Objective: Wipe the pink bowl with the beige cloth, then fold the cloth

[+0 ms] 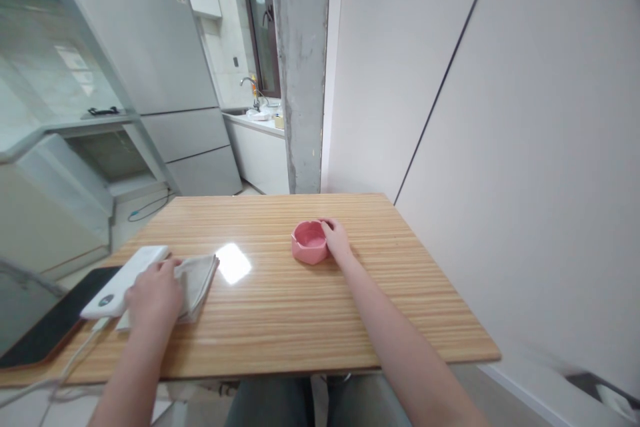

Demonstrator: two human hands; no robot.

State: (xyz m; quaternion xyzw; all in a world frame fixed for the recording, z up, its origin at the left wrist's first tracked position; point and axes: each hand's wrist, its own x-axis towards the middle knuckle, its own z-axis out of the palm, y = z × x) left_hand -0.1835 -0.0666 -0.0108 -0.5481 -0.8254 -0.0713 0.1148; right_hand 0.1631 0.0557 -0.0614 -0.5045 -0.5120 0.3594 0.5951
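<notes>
My right hand (pixel 336 237) grips the right side of a pink, faceted ashtray (pixel 309 255) with notches in its rim. The ashtray stands upright on the wooden table, and nothing shows inside it. At the left, my left hand (pixel 156 290) is bent over a folded light cloth (pixel 195 280), its curled fingers on the cloth's far edge. Right beside that hand, against its left side, is a white power bank (pixel 123 283) with a round dark display and a white cable (pixel 83 347) at its near end. My left fingertips are partly hidden.
A black mat (pixel 55 320) lies along the left edge of the wood-grain table (pixel 280 327). A white wall (pixel 480 147) runs close along the right, and a concrete column (pixel 301 80) rises behind the table. Beyond stand a grey fridge (pixel 150 47) and a sink counter (pixel 260 153).
</notes>
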